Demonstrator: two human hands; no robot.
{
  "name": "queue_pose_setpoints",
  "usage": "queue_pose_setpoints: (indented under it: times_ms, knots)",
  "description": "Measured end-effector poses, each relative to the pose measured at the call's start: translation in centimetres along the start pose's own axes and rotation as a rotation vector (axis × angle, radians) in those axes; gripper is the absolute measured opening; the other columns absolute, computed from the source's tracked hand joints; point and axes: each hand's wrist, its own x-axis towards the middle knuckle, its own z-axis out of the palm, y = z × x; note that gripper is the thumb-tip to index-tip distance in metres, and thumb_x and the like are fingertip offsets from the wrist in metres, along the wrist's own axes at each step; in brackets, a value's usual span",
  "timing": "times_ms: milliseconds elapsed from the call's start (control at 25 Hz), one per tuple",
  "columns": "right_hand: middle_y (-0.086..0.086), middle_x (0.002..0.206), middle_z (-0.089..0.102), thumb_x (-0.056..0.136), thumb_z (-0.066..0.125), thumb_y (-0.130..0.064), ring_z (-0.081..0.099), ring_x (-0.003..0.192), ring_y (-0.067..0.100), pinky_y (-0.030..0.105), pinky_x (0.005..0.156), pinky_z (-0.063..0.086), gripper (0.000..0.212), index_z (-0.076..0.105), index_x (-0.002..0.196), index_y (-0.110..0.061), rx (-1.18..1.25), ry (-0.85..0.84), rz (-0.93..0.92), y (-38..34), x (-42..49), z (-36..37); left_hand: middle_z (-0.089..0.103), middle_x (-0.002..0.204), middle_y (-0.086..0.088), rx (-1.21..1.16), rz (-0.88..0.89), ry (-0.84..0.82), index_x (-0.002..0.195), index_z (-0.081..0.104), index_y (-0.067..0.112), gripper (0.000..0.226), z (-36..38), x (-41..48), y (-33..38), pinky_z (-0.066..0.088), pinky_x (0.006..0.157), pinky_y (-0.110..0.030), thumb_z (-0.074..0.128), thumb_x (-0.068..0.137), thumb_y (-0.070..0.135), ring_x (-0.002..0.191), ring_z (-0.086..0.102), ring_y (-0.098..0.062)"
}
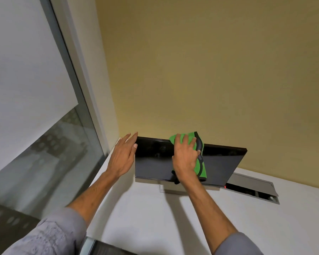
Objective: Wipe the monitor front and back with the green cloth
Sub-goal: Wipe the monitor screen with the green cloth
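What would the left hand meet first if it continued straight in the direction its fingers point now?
Probably the yellow wall behind the monitor. The left hand rests at the monitor's left edge, fingers pointing up past the top corner; nothing else shows in that line, though depth is unclear.

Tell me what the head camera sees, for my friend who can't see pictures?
A person's right hand presses a green cloth against the dark screen of a monitor, while the left hand steadies its left edge. The monitor stands on a white desk against a yellow wall, beside a window.
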Motion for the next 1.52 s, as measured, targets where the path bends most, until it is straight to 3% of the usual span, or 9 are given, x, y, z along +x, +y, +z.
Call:
queue_pose_setpoints:
  times_ms: [120,280,480,680,1160,1400,1520]
  knots:
    - [0.021,0.153,0.046,0.072,0.093,-0.023,0.042,0.145,0.049,0.067,0.087,0.058,0.1,0.037,0.155,-0.013,0.006,0.01,-0.1,-4.6,-0.9,0.4,0.039,0.173,0.005,-0.104,-0.054,-0.033,0.171,0.034,0.026,0.059,-0.8,-0.1,0.5,0.026,0.132,-0.047,0.023,0.118,0.049,0.165,0.022,-0.016]
    - [0.021,0.159,0.043,0.08,0.085,-0.015,0.041,0.147,0.05,0.069,0.09,0.057,0.092,0.036,0.158,-0.012,0.012,0.01,-0.255,-10.3,-2.3,0.4,0.04,0.172,0.006,-0.227,-0.141,-0.056,0.167,0.042,0.035,0.056,-1.9,0.1,0.8,0.024,0.132,-0.043,0.025,0.117,0.054,0.164,0.023,-0.011]
    - [0.019,0.162,0.039,0.086,0.08,-0.011,0.042,0.147,0.048,0.063,0.088,0.059,0.089,0.031,0.161,-0.016,-0.019,0.013,-0.362,-8.3,-1.7,-0.1,0.048,0.167,0.012,-0.107,-0.031,-0.041,0.165,0.045,0.034,0.062,-1.4,0.7,-1.2,0.025,0.132,-0.049,0.016,0.117,0.059,0.164,0.022,-0.008]
    - [0.015,0.155,0.048,0.083,0.081,-0.004,0.046,0.144,0.044,0.06,0.082,0.062,0.085,0.039,0.156,-0.018,-0.066,0.025,-0.241,-1.1,0.0,-0.3,0.054,0.163,0.011,-0.019,-0.001,0.033,0.162,0.052,0.027,0.062,-0.9,1.2,-1.0,0.033,0.129,-0.051,0.017,0.118,0.054,0.163,0.028,-0.012]
    - [0.008,0.161,0.041,0.08,0.088,-0.012,0.035,0.151,0.037,0.063,0.091,0.059,0.088,0.042,0.154,-0.025,-0.044,0.001,0.004,17.4,2.4,0.1,0.061,0.157,0.002,-0.036,-0.041,0.131,0.158,0.057,0.026,0.054,0.4,0.9,-0.1,0.036,0.125,-0.05,0.025,0.119,0.046,0.158,0.038,-0.019]
    - [0.018,0.148,0.049,0.084,0.079,-0.005,0.05,0.132,0.044,0.06,0.083,0.055,0.074,0.048,0.15,-0.018,0.142,0.034,0.214,23.2,3.5,-0.4,0.059,0.159,0.006,-0.066,-0.089,0.114,0.16,0.054,0.028,0.06,0.6,0.9,0.2,0.038,0.125,-0.052,0.02,0.118,0.053,0.16,0.035,-0.016]
    - [0.018,0.159,0.041,0.076,0.079,0.004,0.047,0.138,0.043,0.052,0.066,0.057,0.098,0.034,0.16,-0.018,0.179,0.178,0.159,21.4,2.2,-1.1,0.051,0.165,0.009,-0.103,-0.103,0.071,0.166,0.045,0.032,0.062,0.6,0.5,0.2,0.034,0.127,-0.046,0.016,0.117,0.058,0.161,0.032,-0.013]
